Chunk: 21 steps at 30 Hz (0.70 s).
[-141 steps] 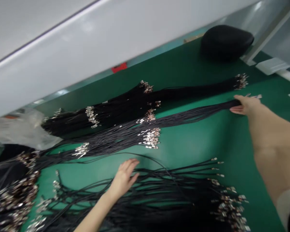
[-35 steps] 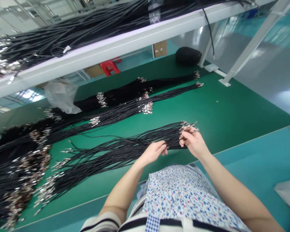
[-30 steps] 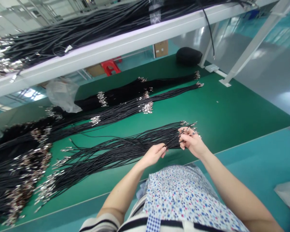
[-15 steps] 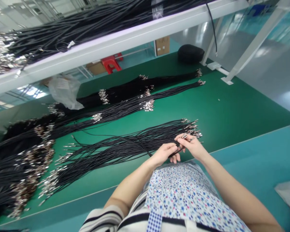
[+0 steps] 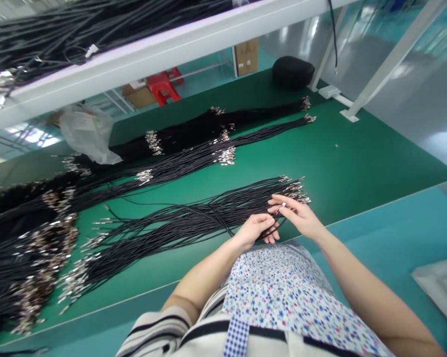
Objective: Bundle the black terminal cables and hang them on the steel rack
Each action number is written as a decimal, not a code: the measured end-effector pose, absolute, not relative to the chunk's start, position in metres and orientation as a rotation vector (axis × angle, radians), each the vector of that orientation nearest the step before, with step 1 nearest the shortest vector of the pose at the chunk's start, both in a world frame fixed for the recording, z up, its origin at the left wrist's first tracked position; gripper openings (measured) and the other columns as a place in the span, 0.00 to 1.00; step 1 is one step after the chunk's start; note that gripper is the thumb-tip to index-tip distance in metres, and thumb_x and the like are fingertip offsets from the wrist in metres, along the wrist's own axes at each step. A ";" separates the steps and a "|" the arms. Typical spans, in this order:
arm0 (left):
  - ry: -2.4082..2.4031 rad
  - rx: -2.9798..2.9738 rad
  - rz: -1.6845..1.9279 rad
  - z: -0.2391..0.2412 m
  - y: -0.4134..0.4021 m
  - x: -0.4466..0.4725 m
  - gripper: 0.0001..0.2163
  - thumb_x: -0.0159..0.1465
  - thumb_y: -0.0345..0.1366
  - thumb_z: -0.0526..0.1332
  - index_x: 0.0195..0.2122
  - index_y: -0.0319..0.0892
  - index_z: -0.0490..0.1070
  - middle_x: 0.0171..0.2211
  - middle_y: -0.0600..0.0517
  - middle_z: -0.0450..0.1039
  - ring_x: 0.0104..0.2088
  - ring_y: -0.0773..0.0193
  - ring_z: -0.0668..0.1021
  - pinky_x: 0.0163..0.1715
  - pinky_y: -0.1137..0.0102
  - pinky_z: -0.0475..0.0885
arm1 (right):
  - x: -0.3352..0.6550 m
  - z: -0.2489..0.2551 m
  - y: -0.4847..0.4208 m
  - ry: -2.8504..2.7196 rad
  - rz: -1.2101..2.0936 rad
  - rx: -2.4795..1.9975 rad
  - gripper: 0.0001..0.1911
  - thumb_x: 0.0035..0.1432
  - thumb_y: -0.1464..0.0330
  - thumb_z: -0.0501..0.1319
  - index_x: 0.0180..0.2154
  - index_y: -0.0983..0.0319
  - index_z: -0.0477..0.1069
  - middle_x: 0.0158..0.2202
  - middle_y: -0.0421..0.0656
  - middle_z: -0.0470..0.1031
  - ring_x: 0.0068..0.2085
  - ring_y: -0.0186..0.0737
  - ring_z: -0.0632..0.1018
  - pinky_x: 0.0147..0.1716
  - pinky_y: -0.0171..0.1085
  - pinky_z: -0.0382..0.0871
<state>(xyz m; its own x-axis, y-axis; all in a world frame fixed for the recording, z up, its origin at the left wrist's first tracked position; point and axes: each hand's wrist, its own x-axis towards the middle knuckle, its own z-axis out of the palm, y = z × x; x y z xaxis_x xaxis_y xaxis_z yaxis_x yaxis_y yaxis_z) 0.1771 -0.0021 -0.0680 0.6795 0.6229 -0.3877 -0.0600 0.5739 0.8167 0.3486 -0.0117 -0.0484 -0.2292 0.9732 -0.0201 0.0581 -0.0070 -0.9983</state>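
My left hand is closed around a black cable, thumb pressed against the bent fingers. Close beside it, my right hand has thumb and fingers about the cable's end, where a small white connector shows between them. Both hands are above the front edge of the green table. Just behind them lies a loose bundle of black cables, with metal-tipped ends at the right and pale connectors at the left. Some of the held cable is hidden by my fingers.
More cable bundles run across the table further back, and a large heap lies at the left. A white shelf rail loaded with cables crosses above. A plastic bag and a black cushion-like object sit behind.
My right hand has opened its grip slightly, and the white connector now shows between its fingers. The left hand keeps hold of the cable. The whole view has shifted a little.
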 end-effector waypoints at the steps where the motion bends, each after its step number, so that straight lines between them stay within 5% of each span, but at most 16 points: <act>1: 0.726 0.878 0.444 -0.068 -0.001 0.179 0.20 0.55 0.51 0.59 0.32 0.35 0.64 0.22 0.49 0.73 0.18 0.69 0.73 0.19 0.76 0.66 | 0.350 -0.049 -0.012 -1.434 1.371 -1.120 0.21 0.60 0.62 0.53 0.54 0.58 0.62 0.51 0.47 0.68 0.47 0.40 0.73 0.48 0.46 0.68; 10: 0.691 1.015 0.444 -0.064 0.003 0.191 0.19 0.57 0.52 0.55 0.29 0.38 0.61 0.21 0.51 0.72 0.18 0.69 0.73 0.18 0.75 0.67 | 0.364 -0.062 -0.010 -1.391 1.510 -1.056 0.22 0.60 0.62 0.54 0.57 0.54 0.59 0.56 0.46 0.63 0.52 0.42 0.70 0.51 0.46 0.65; 15: 0.830 1.126 0.493 -0.069 0.004 0.193 0.15 0.60 0.48 0.52 0.29 0.39 0.60 0.16 0.56 0.67 0.11 0.75 0.64 0.11 0.80 0.56 | 0.357 -0.062 -0.002 -1.094 1.539 -1.167 0.21 0.55 0.61 0.59 0.51 0.59 0.66 0.50 0.48 0.70 0.47 0.42 0.74 0.50 0.47 0.66; 21: 0.809 1.038 0.478 -0.074 0.002 0.196 0.16 0.59 0.49 0.52 0.29 0.39 0.60 0.18 0.54 0.70 0.13 0.73 0.68 0.12 0.78 0.60 | 0.348 -0.062 0.010 -1.147 1.474 -1.333 0.21 0.56 0.56 0.56 0.45 0.63 0.69 0.41 0.49 0.74 0.41 0.42 0.76 0.47 0.46 0.68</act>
<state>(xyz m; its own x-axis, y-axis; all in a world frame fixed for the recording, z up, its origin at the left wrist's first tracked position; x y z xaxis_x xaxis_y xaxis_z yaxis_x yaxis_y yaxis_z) 0.1959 0.0017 -0.0742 0.6260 0.6922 -0.3591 0.0192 0.4467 0.8945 0.3478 0.0100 -0.0622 -0.1012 0.9641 -0.2455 0.0013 -0.2466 -0.9691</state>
